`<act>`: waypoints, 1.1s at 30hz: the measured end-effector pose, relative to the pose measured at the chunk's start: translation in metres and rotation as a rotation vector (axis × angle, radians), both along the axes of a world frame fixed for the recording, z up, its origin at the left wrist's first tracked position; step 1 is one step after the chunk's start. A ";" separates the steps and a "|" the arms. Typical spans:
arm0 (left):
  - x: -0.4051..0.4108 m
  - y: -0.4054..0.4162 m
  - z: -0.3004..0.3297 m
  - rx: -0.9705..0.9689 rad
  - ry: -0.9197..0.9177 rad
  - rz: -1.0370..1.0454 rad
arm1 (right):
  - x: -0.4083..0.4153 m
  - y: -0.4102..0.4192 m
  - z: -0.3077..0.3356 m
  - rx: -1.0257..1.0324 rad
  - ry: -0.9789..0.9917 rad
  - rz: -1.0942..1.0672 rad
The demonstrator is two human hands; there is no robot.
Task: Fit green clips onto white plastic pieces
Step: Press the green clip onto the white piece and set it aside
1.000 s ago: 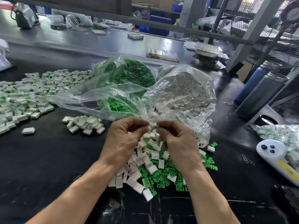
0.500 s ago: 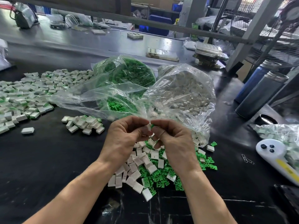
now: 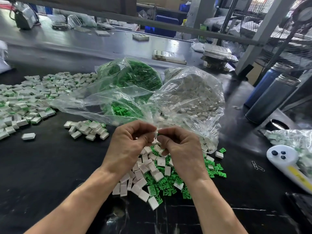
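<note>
Far left: big spread of assembled white pieces [image 3: 28,98] on the black table [image 3: 42,166], many with green showing at the edges. One stray piece [image 3: 28,136] sits alone nearer in. Right of that, a small heap [image 3: 87,130] of the same parts.

Centre far: clear bag of green clips [image 3: 133,78], mouth open toward the near side, some clips spilling at the opening. Just right of it and touching, a clear bag of white pieces [image 3: 194,97].

Centre near: both hands raised over a mixed loose pile [image 3: 152,176] of white pieces and green clips lying on the table. Left hand [image 3: 128,147] has fingers curled, thumb and fingertips closed on a small white piece [image 3: 156,133]. Right hand [image 3: 184,149] is curled too, fingertips meeting the left's at that same piece, pinching it from the other side. Can't tell whether a green clip is between the fingers; it's hidden.

Right of the pile: a few scattered clips, one white piece [image 3: 219,154] alone, paper clips [image 3: 257,166] further right.

Far right: two dark cylindrical bottles [image 3: 270,98] standing upright, a round dark lid [image 3: 276,124] near them, another bag of finished parts [image 3: 293,139], and a white handheld device [image 3: 283,157] with dark buttons lying at its near edge.
</note>
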State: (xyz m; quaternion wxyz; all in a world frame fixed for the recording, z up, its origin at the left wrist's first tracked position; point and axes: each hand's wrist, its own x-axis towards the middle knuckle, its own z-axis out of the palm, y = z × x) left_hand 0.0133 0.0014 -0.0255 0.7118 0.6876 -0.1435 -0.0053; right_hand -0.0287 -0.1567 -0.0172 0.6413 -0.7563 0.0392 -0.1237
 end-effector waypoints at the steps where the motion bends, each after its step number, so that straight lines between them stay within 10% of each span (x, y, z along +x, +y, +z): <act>1: 0.000 0.000 0.000 0.019 -0.013 0.005 | 0.000 0.000 0.000 0.007 0.004 0.003; 12: 0.000 -0.001 0.002 -0.064 0.028 -0.014 | 0.001 0.000 0.005 0.307 0.091 0.000; 33: -0.003 0.004 0.004 0.329 -0.157 0.058 | 0.001 0.003 0.000 -0.355 -0.028 -0.038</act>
